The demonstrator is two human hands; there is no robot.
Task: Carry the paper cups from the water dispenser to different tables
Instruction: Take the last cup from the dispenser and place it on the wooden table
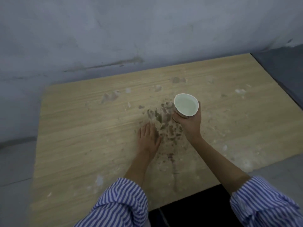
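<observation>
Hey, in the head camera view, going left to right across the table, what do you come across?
Left hand flat on the wooden table → dark smudged patch → paper cup, gripped from below by the right hand.

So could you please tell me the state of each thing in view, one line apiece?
White paper cup: upright, open-topped, holds liquid; held low over the table, contact unclear.
Right hand: wrapped around the cup's lower wall.
Left hand: empty, palm-down, fingers extended.
Light wooden table: stained and dusty around the hands.
</observation>
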